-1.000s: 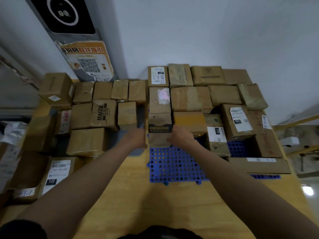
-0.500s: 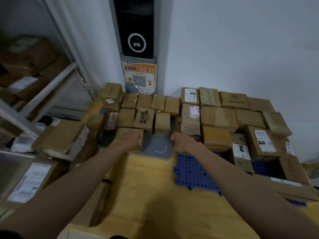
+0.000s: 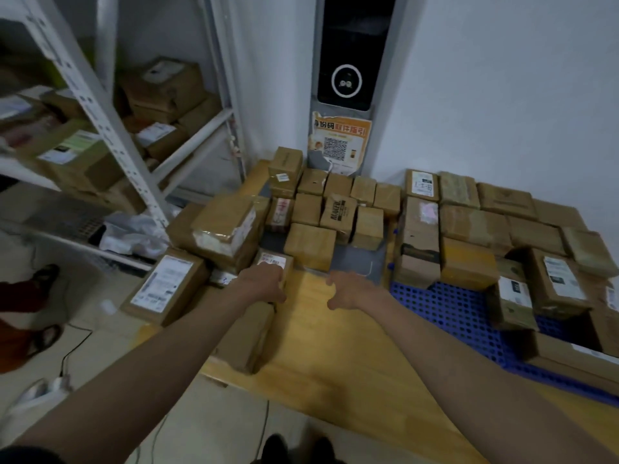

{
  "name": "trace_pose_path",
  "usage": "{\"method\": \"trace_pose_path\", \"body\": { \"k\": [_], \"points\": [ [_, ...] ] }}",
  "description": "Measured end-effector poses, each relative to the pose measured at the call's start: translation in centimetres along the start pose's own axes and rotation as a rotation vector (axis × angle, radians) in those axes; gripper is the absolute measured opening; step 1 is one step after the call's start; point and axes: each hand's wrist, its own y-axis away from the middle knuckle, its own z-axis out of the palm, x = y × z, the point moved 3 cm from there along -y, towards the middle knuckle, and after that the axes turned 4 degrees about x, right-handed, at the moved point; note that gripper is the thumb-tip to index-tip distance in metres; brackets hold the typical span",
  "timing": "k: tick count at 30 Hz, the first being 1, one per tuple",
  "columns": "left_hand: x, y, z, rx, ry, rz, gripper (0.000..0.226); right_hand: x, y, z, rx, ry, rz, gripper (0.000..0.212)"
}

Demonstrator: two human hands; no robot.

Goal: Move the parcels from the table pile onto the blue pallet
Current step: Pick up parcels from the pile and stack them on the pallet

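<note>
On the worktop [image 3: 321, 333], left hand [image 3: 261, 284] is resting on a small labelled parcel [image 3: 273, 262].
Right hand [image 3: 351, 291] is hovering released, fingers loosely curled, beside the blue pallet [image 3: 449, 306].

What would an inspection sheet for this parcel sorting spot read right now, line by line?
Surface: wooden table, bare in the middle.
Job's things: cardboard parcel pile at left; blue pallet at right, mostly loaded.
Clutter: white plastic bag by the shelf.
Hands: left hand rests on a small labelled parcel; right hand empty, fingers loose.
Cables: black cable on the floor.
Surroundings: metal shelf holding boxes, wall device with QR poster.
</note>
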Motion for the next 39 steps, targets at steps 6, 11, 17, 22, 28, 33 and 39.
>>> {"method": "trace_pose_path", "body": {
  "k": [6, 11, 17, 22, 28, 33, 39],
  "points": [
    [-2.5, 3.6, 2.0, 0.007, 0.049, -0.082, 0.052, -2.8, 1.4, 2.1, 0.017, -0.004, -0.094, 0.056],
    [-4.8, 6.9, 4.9, -0.021, 0.097, -0.182, 0.058, -4.1, 2.3, 5.5, -0.042, -0.029, -0.113, 0.053],
    [-8.1, 9.6, 7.7, -0.042, 0.071, -0.266, 0.057, -5.9, 2.7, 9.2, -0.107, -0.075, -0.111, 0.048],
    [-10.4, 9.5, 8.7, -0.001, 0.086, -0.317, 0.065, -7.6, 1.7, 11.7, -0.131, -0.177, -0.079, 0.05],
    [-14.2, 9.5, 10.1, -0.024, 0.161, -0.457, 0.076, -9.7, 0.1, 15.0, -0.16, -0.385, 0.017, 0.059],
    [-17.2, 9.3, 11.5, -0.024, 0.246, -0.488, 0.09, -12.6, -1.0, 16.8, -0.147, -0.623, 0.079, 0.071],
    [-17.7, 8.8, 13.1, -0.037, 0.368, -0.373, 0.098, -14.2, -2.0, 18.1, -0.054, -0.757, 0.22, 0.073]
  ]
}}
